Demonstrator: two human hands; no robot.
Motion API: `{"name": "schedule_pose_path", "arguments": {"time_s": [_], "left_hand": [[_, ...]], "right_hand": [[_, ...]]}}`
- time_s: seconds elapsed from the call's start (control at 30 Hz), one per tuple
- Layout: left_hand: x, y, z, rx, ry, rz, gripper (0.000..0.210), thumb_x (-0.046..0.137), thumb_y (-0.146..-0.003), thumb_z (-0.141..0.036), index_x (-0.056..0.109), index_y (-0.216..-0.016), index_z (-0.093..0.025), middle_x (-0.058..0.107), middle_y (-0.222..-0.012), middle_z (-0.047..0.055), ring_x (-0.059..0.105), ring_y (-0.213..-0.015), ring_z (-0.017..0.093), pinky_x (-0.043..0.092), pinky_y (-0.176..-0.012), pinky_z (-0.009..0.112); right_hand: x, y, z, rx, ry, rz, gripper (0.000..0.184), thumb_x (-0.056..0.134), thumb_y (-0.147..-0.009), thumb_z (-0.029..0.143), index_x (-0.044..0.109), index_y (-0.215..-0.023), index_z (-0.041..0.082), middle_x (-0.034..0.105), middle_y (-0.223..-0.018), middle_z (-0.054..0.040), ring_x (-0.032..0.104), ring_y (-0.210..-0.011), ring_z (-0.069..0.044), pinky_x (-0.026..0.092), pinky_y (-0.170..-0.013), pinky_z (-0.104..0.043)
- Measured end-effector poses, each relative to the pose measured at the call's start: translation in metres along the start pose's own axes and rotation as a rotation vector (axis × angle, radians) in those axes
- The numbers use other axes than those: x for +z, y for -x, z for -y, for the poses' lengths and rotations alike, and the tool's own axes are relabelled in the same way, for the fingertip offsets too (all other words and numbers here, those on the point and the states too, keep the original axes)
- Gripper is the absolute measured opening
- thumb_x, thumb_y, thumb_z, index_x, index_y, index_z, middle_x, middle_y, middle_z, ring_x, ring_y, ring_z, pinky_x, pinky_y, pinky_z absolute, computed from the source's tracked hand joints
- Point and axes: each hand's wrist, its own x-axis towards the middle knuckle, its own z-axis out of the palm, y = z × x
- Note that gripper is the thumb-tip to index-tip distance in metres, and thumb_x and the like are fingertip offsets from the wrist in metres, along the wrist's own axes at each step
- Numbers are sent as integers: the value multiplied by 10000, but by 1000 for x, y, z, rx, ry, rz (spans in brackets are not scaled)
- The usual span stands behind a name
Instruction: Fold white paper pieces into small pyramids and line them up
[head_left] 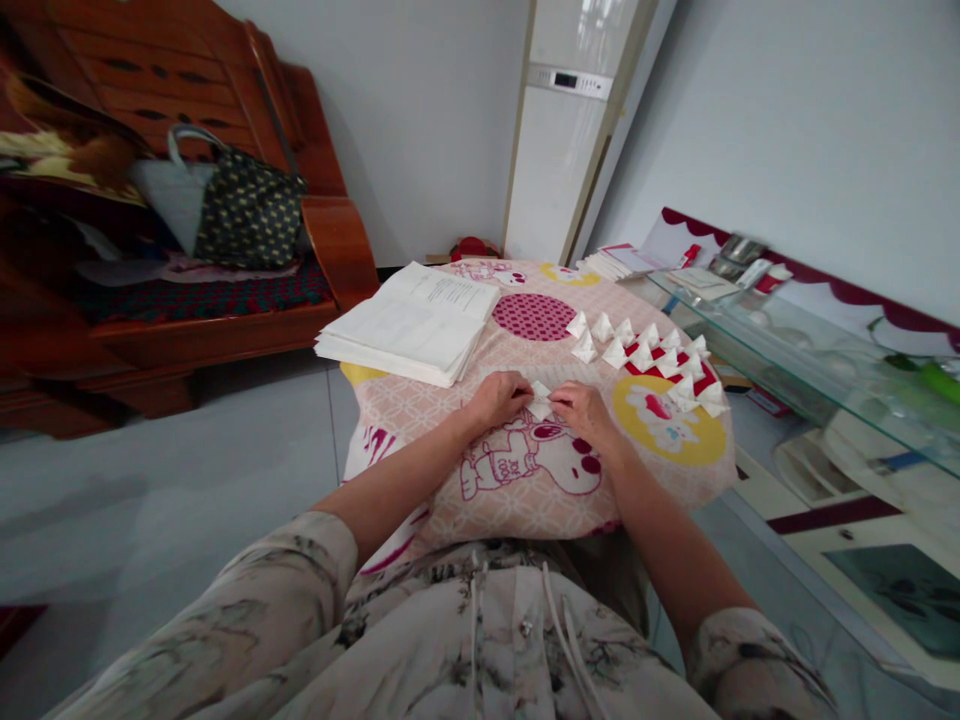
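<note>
A small folded white paper (pixel 539 402) lies between my hands over the patterned tablecloth (pixel 420 425). My left hand (pixel 501 397) pinches its left side with closed fingers. From the right, my right hand (pixel 582 408) grips the opposite edge between thumb and fingers. Beyond my right hand, several small pointed folded paper pieces (pixel 615 354) stand in rows on the cloth. To the left and farther back rests a thick stack of white paper sheets (pixel 412 325), with print showing on the top page.
At the right stands a glass-topped cabinet (pixel 810 370) with cups and small items on it. Papers (pixel 619 262) lie at the table's far edge. On the left, a wooden bench (pixel 225 325) holds a dark patterned bag (pixel 251 210). A tall white appliance (pixel 559 150) stands behind.
</note>
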Motion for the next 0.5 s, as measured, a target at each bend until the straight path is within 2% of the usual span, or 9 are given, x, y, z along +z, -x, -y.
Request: {"name": "schedule_pose_path", "arguments": {"time_s": [0.1, 0.23, 0.37, 0.5], "left_hand": [[0, -3, 1, -84, 56, -39, 152, 644, -838, -183, 794, -826, -171, 741, -833, 72, 647, -777, 198, 478, -774, 287], [1, -8, 1, -188, 113, -82, 127, 673, -804, -186, 793, -764, -173, 720, -744, 57, 610, -703, 185, 455, -725, 284], [-3, -11, 3, -239, 107, -46, 109, 700, -793, -209, 801, -774, -172, 722, -736, 37, 591, -686, 165, 434, -687, 267], [-7, -12, 3, -245, 45, 7, 135, 693, -817, -233, 805, -785, -165, 735, -749, 27, 597, -695, 148, 439, -690, 248]], "right_hand": [[-6, -5, 1, 29, -28, 12, 135, 656, -797, 164, 778, -745, 194, 720, -799, -68, 642, -778, -214, 475, -746, -318], [-13, -12, 4, 75, -53, 5, 178, 661, -765, 184, 717, -597, 196, 642, -655, -29, 571, -663, -181, 421, -671, -292], [-17, -20, 6, 198, -75, 32, 171, 675, -713, 171, 688, -544, 185, 605, -574, 3, 541, -606, -155, 359, -612, -269], [-19, -25, 7, 303, -63, 89, 136, 681, -718, 171, 708, -586, 158, 609, -558, 12, 536, -581, -135, 340, -585, -254]]}}
